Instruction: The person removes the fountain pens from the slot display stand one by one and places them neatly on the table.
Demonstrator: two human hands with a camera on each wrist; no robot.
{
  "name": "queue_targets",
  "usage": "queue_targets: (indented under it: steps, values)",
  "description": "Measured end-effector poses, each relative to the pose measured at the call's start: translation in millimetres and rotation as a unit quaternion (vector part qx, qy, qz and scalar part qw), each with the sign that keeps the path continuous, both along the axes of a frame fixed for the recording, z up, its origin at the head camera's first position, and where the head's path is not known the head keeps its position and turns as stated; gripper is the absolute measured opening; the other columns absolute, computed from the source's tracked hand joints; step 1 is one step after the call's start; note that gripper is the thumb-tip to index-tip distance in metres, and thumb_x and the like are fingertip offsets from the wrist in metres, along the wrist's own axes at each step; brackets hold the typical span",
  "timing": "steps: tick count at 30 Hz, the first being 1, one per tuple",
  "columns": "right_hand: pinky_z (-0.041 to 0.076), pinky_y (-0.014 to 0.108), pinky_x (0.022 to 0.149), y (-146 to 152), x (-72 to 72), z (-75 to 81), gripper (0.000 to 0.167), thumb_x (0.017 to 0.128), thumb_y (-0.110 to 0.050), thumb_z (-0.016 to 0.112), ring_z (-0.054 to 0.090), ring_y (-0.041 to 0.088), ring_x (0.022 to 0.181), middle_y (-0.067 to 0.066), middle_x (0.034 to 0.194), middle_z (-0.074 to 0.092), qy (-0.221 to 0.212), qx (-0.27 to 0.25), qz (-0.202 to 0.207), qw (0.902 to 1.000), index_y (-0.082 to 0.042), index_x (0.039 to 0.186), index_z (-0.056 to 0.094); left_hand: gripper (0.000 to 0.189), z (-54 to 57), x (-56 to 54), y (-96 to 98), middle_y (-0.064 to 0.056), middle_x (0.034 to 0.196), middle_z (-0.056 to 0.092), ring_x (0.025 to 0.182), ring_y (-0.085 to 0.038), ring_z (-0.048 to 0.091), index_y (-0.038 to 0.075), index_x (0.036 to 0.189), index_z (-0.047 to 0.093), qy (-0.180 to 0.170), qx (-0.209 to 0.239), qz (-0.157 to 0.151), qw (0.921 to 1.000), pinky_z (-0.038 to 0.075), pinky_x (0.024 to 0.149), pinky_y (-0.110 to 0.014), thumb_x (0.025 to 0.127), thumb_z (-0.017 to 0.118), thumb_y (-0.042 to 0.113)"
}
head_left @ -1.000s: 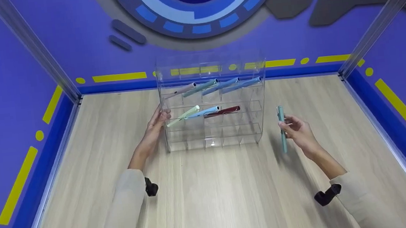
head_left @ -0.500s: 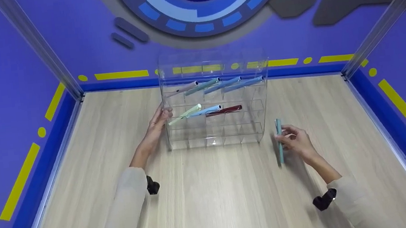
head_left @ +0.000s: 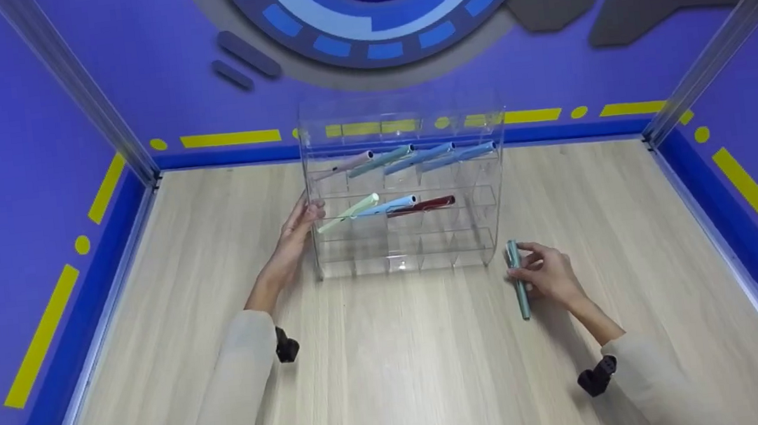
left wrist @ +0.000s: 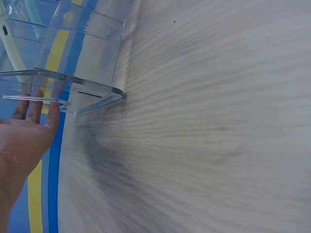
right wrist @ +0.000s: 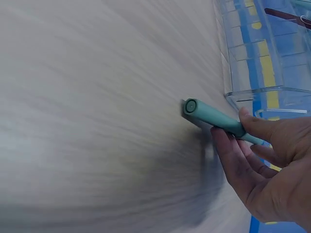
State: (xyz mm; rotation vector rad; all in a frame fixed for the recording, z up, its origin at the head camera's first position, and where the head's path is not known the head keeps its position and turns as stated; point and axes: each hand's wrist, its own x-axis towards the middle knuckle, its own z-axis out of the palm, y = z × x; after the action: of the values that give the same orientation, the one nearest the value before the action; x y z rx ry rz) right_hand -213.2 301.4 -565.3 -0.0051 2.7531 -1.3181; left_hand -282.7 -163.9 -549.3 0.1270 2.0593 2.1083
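Teal pen (right wrist: 214, 116) sits pinched in right grip (head_left: 551, 275) while uncurled left grip (head_left: 289, 241) touches a clear rack (head_left: 410, 244).

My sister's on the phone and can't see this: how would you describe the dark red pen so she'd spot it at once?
Find the clear plastic rack standing on the wooden table. It holds two rows of pens; in the lower row, go to the right-hand end. The dark red pen there, next to a light blue pen, is the only red one.
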Motion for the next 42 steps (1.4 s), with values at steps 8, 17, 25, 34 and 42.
queue_targets:
  steps: [8, 17, 25, 34, 42]
  values:
    - [0.052, 0.017, 0.053, -9.2, -1.1, -4.3, 0.061, 0.089, -0.008, 0.079, 0.072, 0.024, 0.084, 0.024, 0.099, 0.073, 0.008, 0.042, -0.009, 0.9991, 0.01, 0.141, 0.054, 0.06, -2.8, 1.0, 0.6, -0.011, 0.162, 0.037, 0.152, -0.029, 0.032, 0.022, 0.166, 0.015, 0.008, 0.011, -0.001, 0.9999, 0.011, 0.131, -0.049, 0.112, 0.037, 0.038]
    - [0.05, 0.016, 0.053, -10.2, -0.2, -10.8, 0.056, 0.088, -0.009, 0.08, 0.071, 0.022, 0.077, 0.024, 0.095, 0.074, 0.021, 0.063, 0.003, 0.9978, 0.009, 0.137, 0.058, 0.059, -6.5, 4.5, 0.9, -0.013, 0.161, 0.038, 0.15, -0.029, 0.034, 0.02, 0.165, 0.017, 0.007, 0.02, 0.0, 0.9998, 0.012, 0.13, -0.049, 0.112, 0.039, 0.034]
    - [0.049, 0.014, 0.055, -11.0, -2.2, -12.3, 0.056, 0.087, -0.011, 0.082, 0.072, 0.023, 0.077, 0.023, 0.093, 0.075, 0.04, 0.053, 0.0, 0.9978, 0.008, 0.136, 0.06, 0.058, -3.4, 4.0, 2.6, -0.012, 0.16, 0.039, 0.15, -0.028, 0.035, 0.021, 0.165, 0.02, 0.005, 0.007, 0.005, 0.9999, 0.014, 0.13, -0.049, 0.112, 0.038, 0.039]
    - [0.062, 0.026, 0.061, -3.2, 2.4, -1.7, 0.051, 0.095, -0.012, 0.073, 0.076, 0.031, 0.086, 0.027, 0.106, 0.072, 0.017, 0.002, 0.008, 0.9998, 0.009, 0.138, 0.057, 0.063, -1.3, 2.9, 2.9, -0.01, 0.161, 0.038, 0.15, -0.025, 0.033, 0.026, 0.165, 0.017, -0.009, 0.001, 0.005, 0.9999, 0.013, 0.131, -0.048, 0.11, 0.04, 0.045]
    - [0.064, 0.034, 0.066, -0.7, 4.2, 26.1, 0.037, 0.101, -0.007, 0.064, 0.076, 0.03, 0.087, 0.03, 0.115, 0.07, 0.033, -0.069, 0.057, 0.9955, 0.009, 0.133, 0.062, 0.062, 0.2, 1.2, 1.0, -0.007, 0.162, 0.037, 0.152, -0.026, 0.033, 0.026, 0.166, 0.014, 0.001, 0.004, 0.003, 1.0, 0.013, 0.131, -0.047, 0.111, 0.039, 0.042]
